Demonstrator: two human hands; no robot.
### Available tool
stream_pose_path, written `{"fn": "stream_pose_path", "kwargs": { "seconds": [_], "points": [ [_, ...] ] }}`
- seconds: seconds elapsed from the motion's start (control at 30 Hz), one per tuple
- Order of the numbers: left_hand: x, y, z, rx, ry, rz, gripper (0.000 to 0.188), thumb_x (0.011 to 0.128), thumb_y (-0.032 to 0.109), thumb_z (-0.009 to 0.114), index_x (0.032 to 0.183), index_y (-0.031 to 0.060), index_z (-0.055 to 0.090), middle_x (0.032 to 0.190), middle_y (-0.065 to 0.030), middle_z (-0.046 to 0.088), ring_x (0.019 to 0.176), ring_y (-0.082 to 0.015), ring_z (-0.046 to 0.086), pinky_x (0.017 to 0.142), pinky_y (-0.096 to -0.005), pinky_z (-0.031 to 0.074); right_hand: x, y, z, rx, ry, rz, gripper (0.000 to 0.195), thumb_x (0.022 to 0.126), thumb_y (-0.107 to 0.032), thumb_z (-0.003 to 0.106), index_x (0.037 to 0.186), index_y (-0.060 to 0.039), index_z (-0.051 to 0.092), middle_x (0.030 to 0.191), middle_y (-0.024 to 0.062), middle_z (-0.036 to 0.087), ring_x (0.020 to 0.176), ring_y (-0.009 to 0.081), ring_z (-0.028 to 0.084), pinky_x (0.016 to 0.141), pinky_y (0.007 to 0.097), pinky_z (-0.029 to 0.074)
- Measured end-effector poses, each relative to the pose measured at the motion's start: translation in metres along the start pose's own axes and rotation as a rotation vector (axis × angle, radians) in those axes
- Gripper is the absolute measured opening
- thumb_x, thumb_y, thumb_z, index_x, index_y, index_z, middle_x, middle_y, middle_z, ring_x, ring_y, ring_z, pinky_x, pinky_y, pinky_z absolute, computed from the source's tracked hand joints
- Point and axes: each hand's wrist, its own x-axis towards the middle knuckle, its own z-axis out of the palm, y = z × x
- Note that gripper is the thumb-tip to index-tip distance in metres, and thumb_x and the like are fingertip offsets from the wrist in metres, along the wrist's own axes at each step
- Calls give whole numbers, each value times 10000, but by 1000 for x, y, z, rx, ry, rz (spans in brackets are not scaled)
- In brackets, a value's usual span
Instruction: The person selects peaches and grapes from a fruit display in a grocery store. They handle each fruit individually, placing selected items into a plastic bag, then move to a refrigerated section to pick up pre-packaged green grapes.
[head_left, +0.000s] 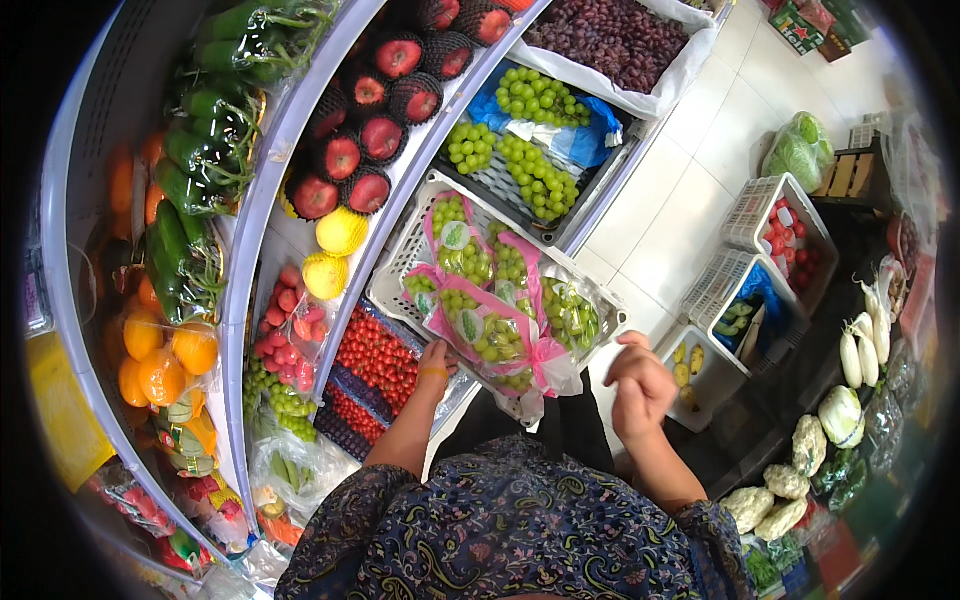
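A light grey plastic crate (390, 281) sits at a slant in front of me, its near corner close to my body. Inside lie several bags of green grapes (480, 315) with pink edging and round labels. My left hand (436, 367) is at the crate's near left side, above the cherry tomatoes; whether its partly hidden fingers grip the rim is unclear. Off the crate's right corner, my right hand (640, 386) is raised with loosely bent fingers and nothing visible in it.
Cherry tomatoes (375, 360), netted apples (381, 139) and bagged oranges (161, 367) fill shelves on the left. Beyond the crate are loose green grapes (536, 169) and a box of dark red grapes (607, 37). White crates (705, 281) stand on the tiled floor (660, 202) at right.
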Motion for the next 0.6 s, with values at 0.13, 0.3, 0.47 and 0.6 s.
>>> {"fn": "stream_pose_path", "kwargs": {
  "seconds": [0.13,0.3,0.47,0.6],
  "points": [
    [0,-1,-5,-12,48,-64,349,909,387,538,1114,105,511,982,-52,574,758,-170,593,627,-312,469,-34,45,9,-27,-51,289,198,820,-106,575,658,-31,489,619,26,467,611,176,452,766,345,405],
    [0,-3,-11,-21,-6,-86,380,910,390,541,1149,98,501,1002,-65,575,752,-159,587,642,-312,474,-56,78,19,-99,-84,658,208,821,-138,617,702,-15,498,643,39,458,614,170,441,619,268,379],
    [-1,7,-7,-110,-24,-87,381,876,400,580,1128,123,508,992,-71,583,781,-184,591,658,-326,485,-72,96,23,-525,-330,747,248,767,-195,665,905,2,601,837,166,605,791,299,605,723,375,494],
    [-6,26,4,-299,-61,-108,425,850,427,599,1160,160,485,1054,-73,566,892,-226,574,749,-382,477,-84,102,25,-807,-447,502,472,727,-219,685,1132,-9,564,1036,215,578,949,369,571,840,428,472]
  ]
}}
